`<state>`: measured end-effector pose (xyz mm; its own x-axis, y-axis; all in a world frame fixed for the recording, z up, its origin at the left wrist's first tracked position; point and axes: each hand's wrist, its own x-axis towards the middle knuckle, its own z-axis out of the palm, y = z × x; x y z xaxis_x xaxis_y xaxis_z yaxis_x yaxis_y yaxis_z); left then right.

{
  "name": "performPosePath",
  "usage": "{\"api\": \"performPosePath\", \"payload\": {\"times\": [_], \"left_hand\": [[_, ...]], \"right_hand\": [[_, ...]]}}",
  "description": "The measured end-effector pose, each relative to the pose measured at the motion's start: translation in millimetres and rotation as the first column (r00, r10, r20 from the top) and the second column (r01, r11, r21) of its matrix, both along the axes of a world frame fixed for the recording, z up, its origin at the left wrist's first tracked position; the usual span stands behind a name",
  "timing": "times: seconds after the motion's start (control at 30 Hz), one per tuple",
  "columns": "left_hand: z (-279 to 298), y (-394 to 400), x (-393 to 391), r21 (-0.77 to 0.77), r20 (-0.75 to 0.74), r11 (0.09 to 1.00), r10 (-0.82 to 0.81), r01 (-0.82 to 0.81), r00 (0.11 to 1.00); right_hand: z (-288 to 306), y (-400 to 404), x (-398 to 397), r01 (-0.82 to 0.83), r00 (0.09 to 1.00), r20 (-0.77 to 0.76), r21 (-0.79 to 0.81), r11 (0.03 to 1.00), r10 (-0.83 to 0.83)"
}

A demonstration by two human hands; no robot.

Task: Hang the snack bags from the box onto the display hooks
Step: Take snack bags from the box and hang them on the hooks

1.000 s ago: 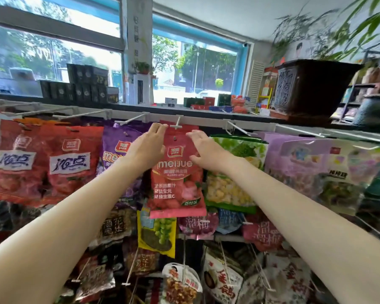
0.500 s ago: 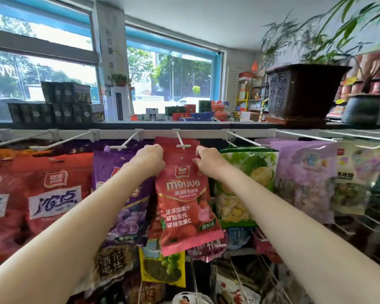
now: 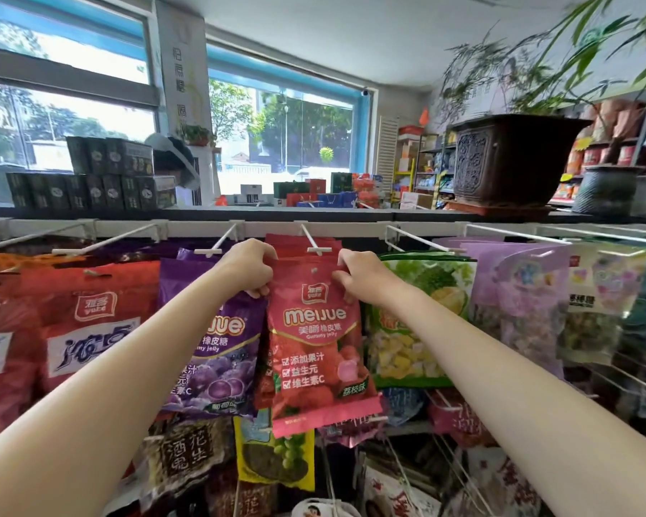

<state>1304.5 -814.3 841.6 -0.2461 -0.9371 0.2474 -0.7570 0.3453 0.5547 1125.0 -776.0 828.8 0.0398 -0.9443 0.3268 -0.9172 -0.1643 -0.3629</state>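
Observation:
A pink-red gummy snack bag (image 3: 316, 341) hangs in front of the rack, held up by both hands at its top corners. My left hand (image 3: 250, 268) pinches the upper left corner and my right hand (image 3: 358, 276) pinches the upper right corner. Its small hang hole sits just below the white T-shaped tip of a display hook (image 3: 316, 242). More pink-red bags of the same kind hang behind it on that hook. The box is not in view.
Neighbouring hooks carry purple grape bags (image 3: 217, 341), red bags (image 3: 90, 322) on the left and green and lilac bags (image 3: 426, 322) on the right. Lower hook rows hold more snacks. A shelf above bears dark boxes (image 3: 101, 173) and a large plant pot (image 3: 511, 158).
The view has tilted upward and the rack sits lower in frame. Both hands stay on the bag's top corners and have drawn it slightly down, its hole now under the hook tip.

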Motion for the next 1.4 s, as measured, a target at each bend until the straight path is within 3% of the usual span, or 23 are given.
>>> {"api": "performPosePath", "payload": {"times": [0.17,0.27,0.37,0.47,0.53,0.63,0.7,0.77,0.83,0.9,0.97,1.17,1.27,1.4], "left_hand": [[0,0,-1,-0.152,0.105,0.985,0.103,-0.086,0.989],[4,6,4,-0.152,0.009,0.988,0.04,-0.038,0.999],[-7,30,4,-0.335,-0.084,0.94,0.047,-0.073,0.995],[-47,63,0,-0.514,0.082,0.858,0.067,-0.015,0.994],[-71,75,1,-0.487,0.239,0.872,0.083,0.045,0.968],[-80,83,2,-0.437,0.352,0.899,0.151,0.02,0.924],[-74,88,-1,-0.391,0.564,0.919,0.205,0.04,0.8],[-69,90,-6,-0.295,0.654,0.955,0.17,0.041,0.737],[-73,85,-9,-0.117,0.563,0.993,0.086,-0.023,0.822],[-84,76,-11,0.083,0.446,0.993,0.039,-0.085,0.894],[-100,69,-11,0.187,0.363,0.978,0.018,-0.092,0.931],[-122,69,-10,0.17,0.032,0.982,0.077,-0.081,0.997],[-122,82,-11,0.151,-0.002,0.984,0.092,-0.09,0.996],[-122,95,-16,0.266,0.049,0.963,0.026,-0.038,0.998]], "right_hand": [[-1,2,1,0.013,0.999,-0.052,0.01,1.0,-0.013],[-1,3,1,0.028,0.997,-0.075,-0.006,1.0,-0.028],[-1,5,2,0.05,0.988,-0.141,-0.051,0.997,-0.057],[-9,7,1,0.057,0.983,-0.167,-0.132,0.99,-0.079],[-20,10,-3,0.058,0.992,-0.105,-0.143,0.988,-0.073],[-35,19,-11,0.092,0.996,0.029,-0.106,0.99,-0.089],[-42,26,-14,0.056,0.997,0.053,-0.007,0.998,-0.056],[-51,33,-16,-0.033,0.974,0.225,0.154,0.988,-0.003],[-64,40,-16,-0.11,0.924,0.383,0.306,0.946,-0.016],[-80,45,-17,-0.14,0.904,0.425,0.374,0.917,-0.035],[-95,48,-15,-0.13,0.915,0.402,0.36,0.924,-0.028],[-109,49,-10,-0.114,0.898,0.435,0.356,0.927,-0.057],[-100,54,-23,-0.077,0.902,0.418,0.405,0.911,-0.109],[-91,67,-39,-0.157,0.854,0.51,0.441,0.884,-0.102]]}}
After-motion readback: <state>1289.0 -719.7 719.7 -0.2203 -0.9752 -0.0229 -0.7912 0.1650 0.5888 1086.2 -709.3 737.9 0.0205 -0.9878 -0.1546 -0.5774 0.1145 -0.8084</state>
